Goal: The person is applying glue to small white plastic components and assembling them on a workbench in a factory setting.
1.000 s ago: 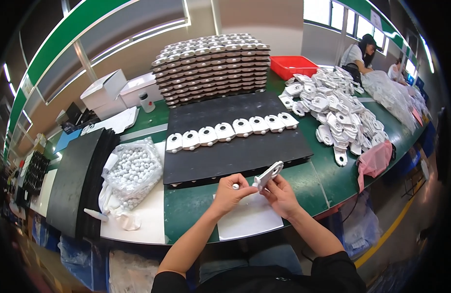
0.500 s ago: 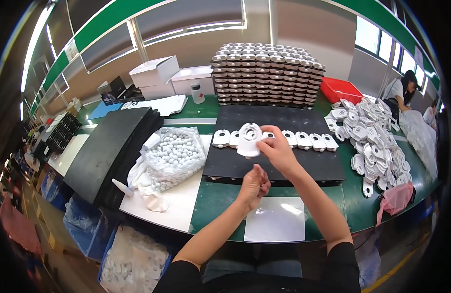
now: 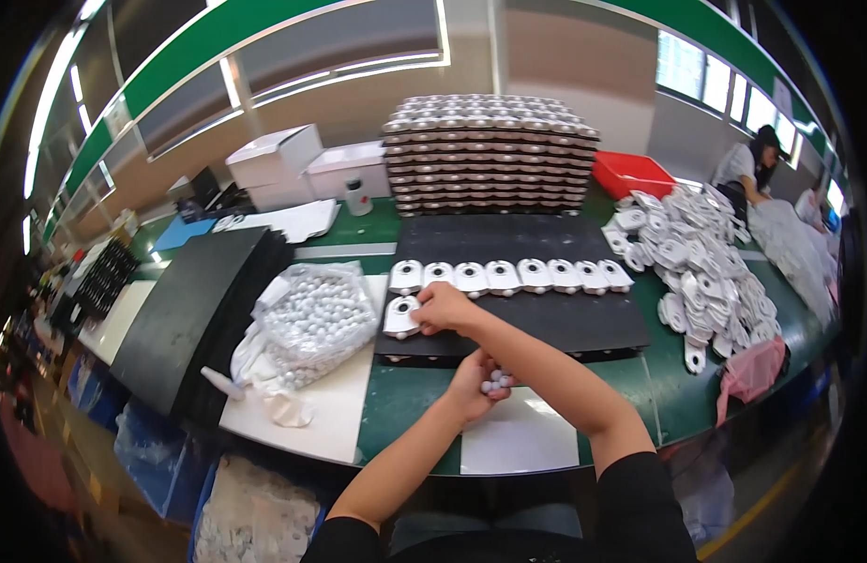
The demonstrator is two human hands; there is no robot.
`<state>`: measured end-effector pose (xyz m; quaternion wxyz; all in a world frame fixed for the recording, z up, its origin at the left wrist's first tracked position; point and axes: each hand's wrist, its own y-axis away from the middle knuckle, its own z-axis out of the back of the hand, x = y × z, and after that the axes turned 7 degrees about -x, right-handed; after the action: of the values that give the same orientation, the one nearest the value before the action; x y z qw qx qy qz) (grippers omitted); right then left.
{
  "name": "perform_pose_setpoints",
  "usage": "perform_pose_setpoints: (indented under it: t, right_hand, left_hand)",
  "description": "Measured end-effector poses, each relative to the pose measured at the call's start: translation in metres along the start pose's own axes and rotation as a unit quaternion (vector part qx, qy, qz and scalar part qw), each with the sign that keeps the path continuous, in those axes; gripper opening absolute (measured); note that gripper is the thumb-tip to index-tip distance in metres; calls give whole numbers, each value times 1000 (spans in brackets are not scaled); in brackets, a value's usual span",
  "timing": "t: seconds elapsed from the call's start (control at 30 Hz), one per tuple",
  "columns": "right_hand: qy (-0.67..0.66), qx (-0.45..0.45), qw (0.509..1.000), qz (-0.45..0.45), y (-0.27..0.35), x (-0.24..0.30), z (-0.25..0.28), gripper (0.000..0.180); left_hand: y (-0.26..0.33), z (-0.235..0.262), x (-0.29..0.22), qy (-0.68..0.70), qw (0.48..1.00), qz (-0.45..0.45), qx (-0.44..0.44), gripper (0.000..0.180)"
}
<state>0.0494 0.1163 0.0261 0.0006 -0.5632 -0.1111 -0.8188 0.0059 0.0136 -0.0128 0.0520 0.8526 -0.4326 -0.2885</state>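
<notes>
Under right hand (image 3: pixel 444 308): flat, apparently white part (image 3: pixel 400 317).

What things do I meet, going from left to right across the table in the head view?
Stack of black sheets → clear bag of small white balls → white part under the right hand → black tray → heap of white parts → pink cloth.

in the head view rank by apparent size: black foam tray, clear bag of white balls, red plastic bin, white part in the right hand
1. black foam tray
2. clear bag of white balls
3. red plastic bin, though it sits farther off, so unsure
4. white part in the right hand
</notes>
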Motion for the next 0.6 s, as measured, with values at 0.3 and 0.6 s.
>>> perform_pose_setpoints:
  t: [0.3,0.6]
  right_hand:
    - [117,-221,925,286,108,-9,105,31]
    - [434,-524,729,74,185,-180,350,41]
  left_hand:
    - [3,-3,-6,-34,999,-21,-10,14]
    - [12,-21,-1,-127,988,-84,-24,15]
